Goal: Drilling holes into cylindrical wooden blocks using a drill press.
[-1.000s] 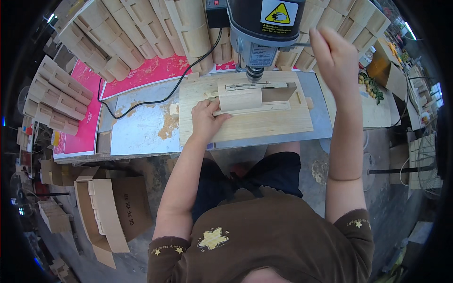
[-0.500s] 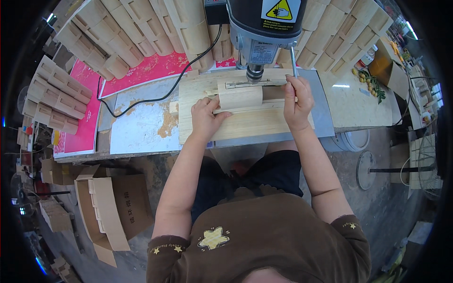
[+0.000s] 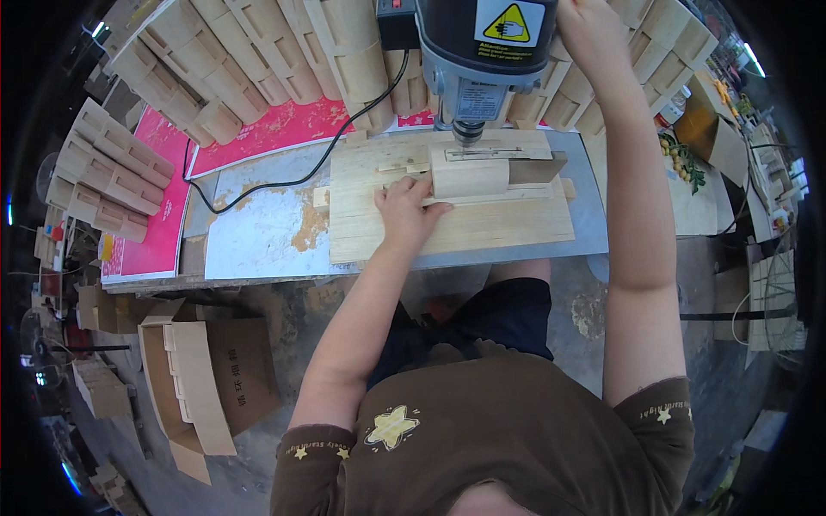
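A pale, rounded wooden block [image 3: 469, 178] lies in a jig on a flat wooden board [image 3: 490, 228], beneath the chuck [image 3: 467, 132] of a drill press [image 3: 482, 64]. My left hand [image 3: 406, 213] is at the block's left end, its fingers against that end and the thumb along the front lower edge. The chuck is above the slotted strip at the block's back; whether a bit touches wood I cannot see. My right hand [image 3: 595, 33] is raised beside the drill press head, fingers curled. What it grips, if anything, is hidden behind the housing and the frame's top edge.
Stacked rounded wooden pieces [image 3: 249, 56] with cut recesses line the back of the table, with more standing at left [image 3: 112, 168]. A black cable [image 3: 288, 182] loops across the tabletop. An open cardboard box [image 3: 206, 378] is on the floor. Vegetables [image 3: 680, 159] lie at far right.
My right hand has risen from the drill press lever in front to beside the machine's head. The block has shifted right along the jig, with my left hand following. The chuck sits slightly higher.
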